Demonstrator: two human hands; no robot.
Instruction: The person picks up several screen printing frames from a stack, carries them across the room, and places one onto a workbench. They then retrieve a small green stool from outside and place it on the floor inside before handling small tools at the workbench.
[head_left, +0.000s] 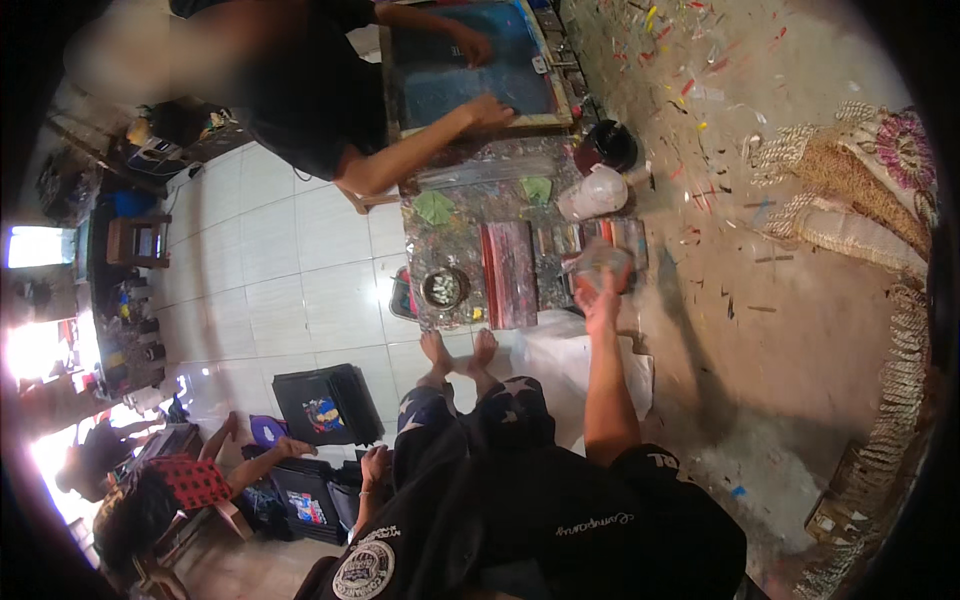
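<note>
Blurred by motion, my right hand (598, 308) is at the right end of the worktable, its fingers around a clear plastic cup (612, 272) with reddish-orange content. My left hand (374, 466) hangs low beside my left knee, close to a stack of black fabric pieces (342, 490); its fingers are too small to make out. In front of me on the paint-stained table (460, 210) lie long squeegees (510, 272) with red and grey edges. A round bowl (442, 289) with white pieces stands to their left. Beyond the cup are a whitish plastic jar (597, 193) and a dark pot (607, 147).
Across the table a person's hands (485, 112) rest on a framed printing screen (470, 65). Green cloths (434, 207) lie nearby. Printed black pieces (325, 404) are stacked on the tiles at left, near another seated person (190, 485). Fringed fabric (850, 190) hangs right.
</note>
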